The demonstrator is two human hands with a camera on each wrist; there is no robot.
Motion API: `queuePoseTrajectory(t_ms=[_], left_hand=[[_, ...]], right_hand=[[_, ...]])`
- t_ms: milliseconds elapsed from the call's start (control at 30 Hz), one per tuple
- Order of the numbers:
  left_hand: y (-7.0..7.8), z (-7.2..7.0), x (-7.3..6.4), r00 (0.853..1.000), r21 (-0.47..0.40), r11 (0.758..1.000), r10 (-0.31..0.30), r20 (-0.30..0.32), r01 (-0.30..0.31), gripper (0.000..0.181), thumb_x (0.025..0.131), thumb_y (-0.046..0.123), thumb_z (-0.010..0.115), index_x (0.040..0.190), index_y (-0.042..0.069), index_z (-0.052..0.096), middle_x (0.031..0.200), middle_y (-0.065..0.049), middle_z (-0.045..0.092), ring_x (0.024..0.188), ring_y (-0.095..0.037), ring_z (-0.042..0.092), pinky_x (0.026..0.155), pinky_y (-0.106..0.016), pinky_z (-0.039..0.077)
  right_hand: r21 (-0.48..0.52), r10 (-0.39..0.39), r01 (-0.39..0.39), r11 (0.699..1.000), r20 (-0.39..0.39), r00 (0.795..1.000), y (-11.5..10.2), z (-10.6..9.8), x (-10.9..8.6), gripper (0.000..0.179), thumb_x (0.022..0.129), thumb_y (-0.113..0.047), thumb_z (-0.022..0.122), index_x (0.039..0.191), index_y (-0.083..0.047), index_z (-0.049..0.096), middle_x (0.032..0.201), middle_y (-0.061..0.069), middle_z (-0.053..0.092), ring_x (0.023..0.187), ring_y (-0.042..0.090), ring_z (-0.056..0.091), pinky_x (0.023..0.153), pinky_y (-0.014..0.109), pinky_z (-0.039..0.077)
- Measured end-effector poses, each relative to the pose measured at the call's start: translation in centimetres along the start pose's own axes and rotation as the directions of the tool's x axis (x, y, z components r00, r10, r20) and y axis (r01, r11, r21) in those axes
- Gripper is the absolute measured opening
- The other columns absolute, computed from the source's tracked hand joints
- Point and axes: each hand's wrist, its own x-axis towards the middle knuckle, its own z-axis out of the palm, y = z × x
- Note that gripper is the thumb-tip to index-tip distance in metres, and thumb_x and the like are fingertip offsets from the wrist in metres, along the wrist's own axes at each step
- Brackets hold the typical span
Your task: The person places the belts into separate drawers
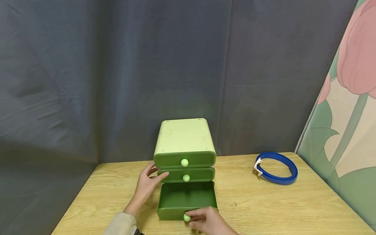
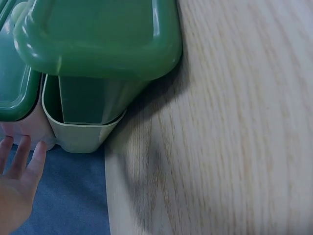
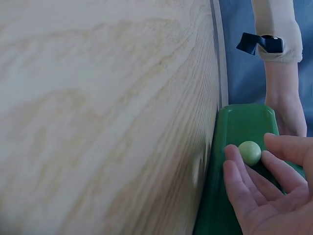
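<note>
A small cream drawer unit point(image 1: 185, 135) with three green drawers stands on the table. Its bottom drawer point(image 1: 172, 214) is pulled well out, and nothing shows inside. My right hand point(image 1: 209, 221) pinches that drawer's round pale green knob point(image 1: 187, 217); in the right wrist view the fingers and thumb surround the knob point(image 3: 250, 153). My left hand point(image 1: 147, 183) steadies the unit's left side, its thumb on the left end of the middle drawer point(image 1: 173, 175). Straight fingertips of the left hand point(image 2: 22, 181) touch the shell in the left wrist view. The top drawer point(image 1: 167, 161) is pushed in.
A coiled blue belt point(image 1: 276, 180) with a white buckle point(image 1: 257, 166) lies on the wooden table point(image 1: 243, 209), right of the unit. Behind the table hangs a dark grey curtain point(image 1: 164, 65). A panel with painted flowers point(image 1: 358, 62) borders the right side.
</note>
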Motion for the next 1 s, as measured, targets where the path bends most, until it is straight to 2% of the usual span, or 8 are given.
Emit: queuePoseTrajectory(t_ms=[200,367,467,567,700,833,1000], left_hand=[[-0.1,-0.1,0.0,1.000,-0.008,1.000,0.008,-0.003,-0.008,0.062,0.082,0.024,0.083,0.138,0.013,0.058,0.131,-0.013,0.058,0.115,-0.035,0.059,0.080,-0.030,0.054],[-0.3,0.0,0.0,1.000,-0.005,1.000,0.010,0.006,-0.010,0.064,0.083,0.025,0.083,0.140,0.012,0.055,0.133,-0.014,0.057,0.114,-0.035,0.058,0.081,-0.031,0.053],[-0.4,0.0,0.0,1.000,0.009,1.000,0.014,0.017,-0.014,0.067,0.084,0.027,0.082,0.142,0.013,0.052,0.134,-0.016,0.054,0.107,-0.034,0.061,0.081,-0.034,0.053],[-0.5,-0.1,0.1,0.998,0.041,0.997,0.059,0.028,-0.060,0.066,0.085,0.028,0.081,0.143,0.013,0.052,0.142,-0.015,0.049,0.117,-0.032,0.056,0.089,-0.041,0.050],[-0.5,-0.2,0.3,0.989,0.073,0.988,0.135,0.055,-0.138,0.066,0.087,0.026,0.079,0.145,0.013,0.050,0.154,-0.011,0.038,0.140,-0.029,0.036,0.101,-0.051,0.041],[-0.4,-0.2,0.1,0.988,0.103,0.985,0.130,0.089,-0.139,0.066,0.090,0.032,0.075,0.147,0.014,0.048,0.154,-0.012,0.038,0.137,-0.033,0.039,0.100,-0.052,0.043],[-0.5,0.0,0.0,0.983,0.105,0.982,0.149,0.104,-0.159,0.065,0.091,0.034,0.073,0.148,0.016,0.046,0.152,-0.010,0.042,0.136,-0.032,0.041,0.101,-0.052,0.042]], right_hand=[[-0.009,0.028,-0.028,1.000,0.073,0.997,-0.1,-0.6,-0.5,0.036,0.094,-0.002,0.064,0.128,0.009,0.061,0.119,0.024,0.066,0.106,0.035,0.066,0.086,0.042,0.054],[-0.010,0.020,-0.019,1.000,0.103,0.994,-0.4,-1.2,-1.3,0.035,0.096,-0.003,0.063,0.129,0.008,0.061,0.121,0.022,0.065,0.108,0.034,0.064,0.087,0.043,0.054],[-0.009,0.002,-0.001,1.000,0.110,0.994,-0.7,-1.8,-1.8,0.032,0.097,-0.004,0.063,0.127,0.007,0.063,0.121,0.021,0.065,0.109,0.033,0.064,0.086,0.040,0.054],[-0.033,-0.016,0.020,0.999,0.106,0.994,-1.0,-2.6,-2.3,0.030,0.097,-0.007,0.062,0.125,0.006,0.065,0.121,0.021,0.066,0.108,0.031,0.064,0.085,0.038,0.055],[-0.083,-0.052,0.057,0.995,0.067,0.996,-1.4,-3.7,-3.0,0.029,0.098,-0.012,0.063,0.121,0.004,0.067,0.116,0.021,0.068,0.103,0.027,0.067,0.081,0.032,0.055],[-0.084,-0.083,0.083,0.993,0.005,0.997,-1.7,-4.9,-3.9,0.025,0.098,-0.013,0.063,0.117,0.003,0.069,0.108,0.018,0.071,0.097,0.024,0.068,0.079,0.029,0.055],[-0.110,-0.125,0.115,0.987,-0.091,0.988,-1.8,-6.8,-4.9,0.025,0.099,-0.012,0.061,0.115,0.006,0.068,0.101,0.016,0.071,0.090,0.022,0.069,0.077,0.032,0.056]])
